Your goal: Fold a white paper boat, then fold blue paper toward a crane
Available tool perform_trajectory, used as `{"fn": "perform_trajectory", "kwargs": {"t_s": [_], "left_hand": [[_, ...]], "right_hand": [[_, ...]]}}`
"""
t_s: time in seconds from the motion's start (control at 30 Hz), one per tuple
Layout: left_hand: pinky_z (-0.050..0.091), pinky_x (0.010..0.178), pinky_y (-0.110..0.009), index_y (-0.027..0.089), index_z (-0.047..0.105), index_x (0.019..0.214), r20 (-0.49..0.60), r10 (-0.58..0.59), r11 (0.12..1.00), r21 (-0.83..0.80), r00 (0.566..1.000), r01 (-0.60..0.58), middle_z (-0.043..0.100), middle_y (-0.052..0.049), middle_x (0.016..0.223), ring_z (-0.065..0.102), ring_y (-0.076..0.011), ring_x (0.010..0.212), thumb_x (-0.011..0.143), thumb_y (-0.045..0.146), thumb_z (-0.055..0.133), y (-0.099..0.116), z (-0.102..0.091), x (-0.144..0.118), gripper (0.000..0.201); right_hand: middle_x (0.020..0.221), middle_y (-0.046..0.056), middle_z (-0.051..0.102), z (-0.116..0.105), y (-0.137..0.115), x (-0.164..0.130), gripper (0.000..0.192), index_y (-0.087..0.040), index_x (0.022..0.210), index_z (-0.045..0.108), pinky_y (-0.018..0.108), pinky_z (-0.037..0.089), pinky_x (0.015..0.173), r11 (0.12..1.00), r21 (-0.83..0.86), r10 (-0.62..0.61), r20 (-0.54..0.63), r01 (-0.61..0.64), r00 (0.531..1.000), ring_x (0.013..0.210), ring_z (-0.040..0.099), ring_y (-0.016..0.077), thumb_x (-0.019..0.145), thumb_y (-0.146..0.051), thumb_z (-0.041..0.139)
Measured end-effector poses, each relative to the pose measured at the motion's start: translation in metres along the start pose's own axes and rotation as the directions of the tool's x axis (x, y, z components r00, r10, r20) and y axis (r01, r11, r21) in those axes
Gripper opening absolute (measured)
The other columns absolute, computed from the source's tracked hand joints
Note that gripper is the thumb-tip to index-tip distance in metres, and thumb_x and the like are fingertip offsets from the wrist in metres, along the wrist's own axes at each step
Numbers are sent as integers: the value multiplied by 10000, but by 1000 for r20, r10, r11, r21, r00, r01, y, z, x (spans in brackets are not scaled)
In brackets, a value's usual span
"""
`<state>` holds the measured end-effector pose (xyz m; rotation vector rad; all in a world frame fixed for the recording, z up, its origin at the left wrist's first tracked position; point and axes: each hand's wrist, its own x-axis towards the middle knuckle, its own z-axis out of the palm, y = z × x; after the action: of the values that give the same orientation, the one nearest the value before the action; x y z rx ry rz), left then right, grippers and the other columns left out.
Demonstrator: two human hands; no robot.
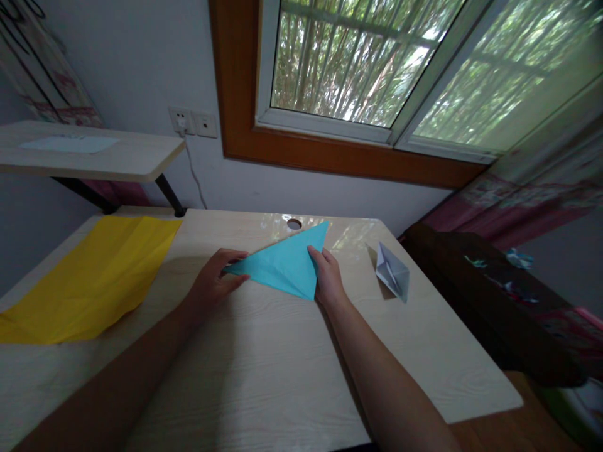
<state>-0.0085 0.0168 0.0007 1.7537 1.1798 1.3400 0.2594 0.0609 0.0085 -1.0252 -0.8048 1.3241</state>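
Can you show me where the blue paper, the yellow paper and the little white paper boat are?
blue paper (287,263), head view, middle of the folded triangle.
yellow paper (98,276), head view, middle of the sheet.
white paper boat (393,273), head view, its side panel.

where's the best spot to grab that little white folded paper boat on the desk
Probably pinch the white paper boat by its raised centre peak, coming from above. It sits on the desk with folded sides sloping up to a ridge, offering two thin faces to squeeze. It lies just beyond the right hand, nothing around it.
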Motion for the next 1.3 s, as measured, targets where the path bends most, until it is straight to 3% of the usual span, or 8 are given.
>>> {"fn": "perform_trajectory", "kwargs": {"t_s": [0.2, 0.33, 0.63, 0.97, 1.17, 1.3], "left_hand": [[457, 1054, -448, 325, 662, 1246, 95, 151, 976, 141, 984, -164, 629, -72, 1223, 580, -273, 1174, 795, 355, 793, -5, 0, 3, 470], [449, 1071, -463, 331, 681, 1229, 124, 174, 963, 185, 977, -195, 617, -76, 1236, 574, -267, 1184, 834, 343, 752, -2, 0, 2, 401], [483, 1043, -443, 328, 740, 1126, 84, 172, 965, 184, 982, -185, 630, -73, 1202, 599, -252, 1149, 888, 335, 698, 1, 0, 1, 242], [562, 925, -388, 322, 771, 1068, 11, 65, 995, 71, 998, -66, 662, -75, 1140, 639, -248, 1076, 869, 367, 716, 6, -2, 1, 212], [560, 927, -400, 312, 775, 1058, -6, 36, 999, 39, 999, -36, 664, -81, 1143, 632, -265, 1090, 838, 373, 743, 10, -1, 1, 230], [510, 1009, -429, 312, 782, 1013, 6, 90, 990, 108, 996, -90, 672, -74, 1142, 631, -262, 1089, 849, 353, 733, 8, -2, 2, 175]], "right_hand": [[910, 44, 782, 0, 0, 1, 295, -213, 931, 733, 422, 592, 780, 1000, 0, 15, 0, -15, 1000, 812, 731, 275, 740, -431, 785], [903, 47, 782, 1, -1, 0, 317, -216, 929, 728, 438, 593, 793, 1000, -8, 25, -1, -25, 1000, 832, 734, 289, 725, -451, 788], [876, 41, 789, 5, -5, -2, 336, -215, 885, 727, 410, 605, 770, 997, 5, 74, -4, -74, 997, 851, 731, 289, 658, -443, 822], [865, 39, 784, 4, -1, -2, 325, -211, 855, 721, 392, 593, 780, 994, 14, 105, 60, -106, 993, 833, 730, 273, 653, -436, 841], [895, 33, 784, 2, 5, -2, 318, -209, 901, 739, 384, 575, 819, 998, 2, 60, 94, -60, 994, 839, 726, 248, 706, -444, 829], [945, 40, 787, -1, 10, 0, 329, -208, 946, 745, 388, 566, 845, 999, -19, 49, 108, -47, 993, 857, 725, 245, 734, -449, 818]]}}
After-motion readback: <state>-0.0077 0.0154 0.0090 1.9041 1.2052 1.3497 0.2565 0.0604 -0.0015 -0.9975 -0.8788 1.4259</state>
